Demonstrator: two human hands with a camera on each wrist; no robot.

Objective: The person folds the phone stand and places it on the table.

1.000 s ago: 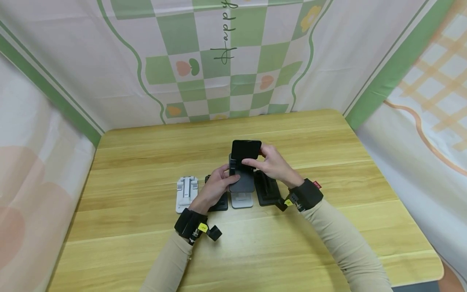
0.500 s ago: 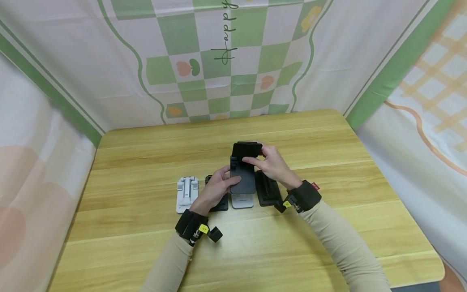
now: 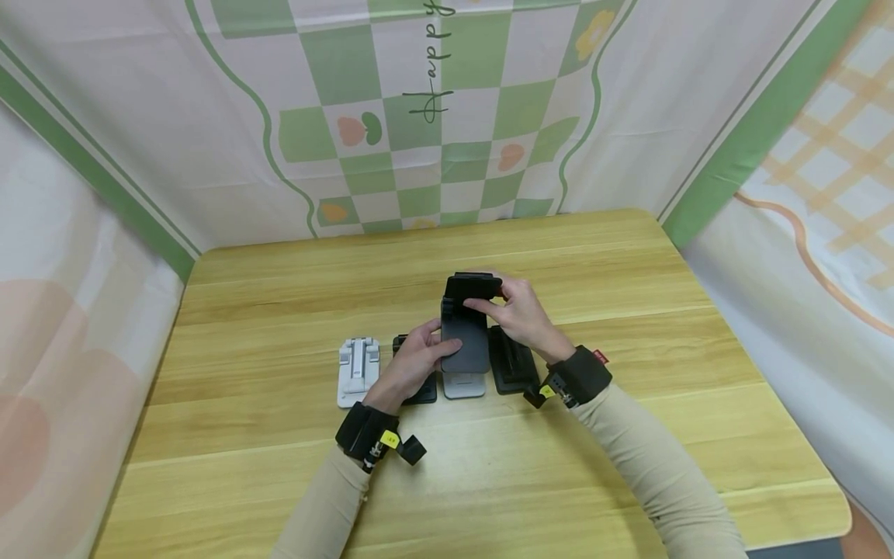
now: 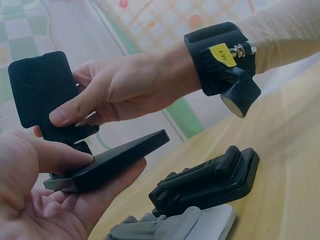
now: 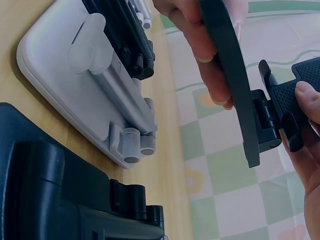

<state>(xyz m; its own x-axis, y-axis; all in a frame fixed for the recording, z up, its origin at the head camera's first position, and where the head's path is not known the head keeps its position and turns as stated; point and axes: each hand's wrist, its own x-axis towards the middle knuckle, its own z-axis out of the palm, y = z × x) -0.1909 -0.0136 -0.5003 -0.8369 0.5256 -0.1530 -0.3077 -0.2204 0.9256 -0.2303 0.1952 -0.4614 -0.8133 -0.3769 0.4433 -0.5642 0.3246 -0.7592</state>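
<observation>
A black folding phone stand (image 3: 468,353) is held up over the table by both hands. My left hand (image 3: 414,359) grips its flat base, thumb on top and fingers underneath, as the left wrist view shows. With the thumb on its textured face, my right hand (image 3: 522,317) pinches the upper plate (image 4: 42,90). That plate stands at an angle to the base, joined by a hinge (image 5: 265,117) at the base's end. Two small hooked lips (image 5: 290,132) stick out from the plate beside the hinge.
Folded stands lie in a row under the hands: a white one (image 3: 358,380) at left, a black one (image 3: 424,390) partly behind the left hand, a light grey one (image 3: 464,387), and another black one (image 3: 513,365). The wooden table (image 3: 265,310) meets a curtain (image 3: 489,178) at its back.
The upper plate has tilted, so its face looks shorter in the head view. The stand has shifted slightly toward the person, with the right hand following the plate. The folded stands have stayed put.
</observation>
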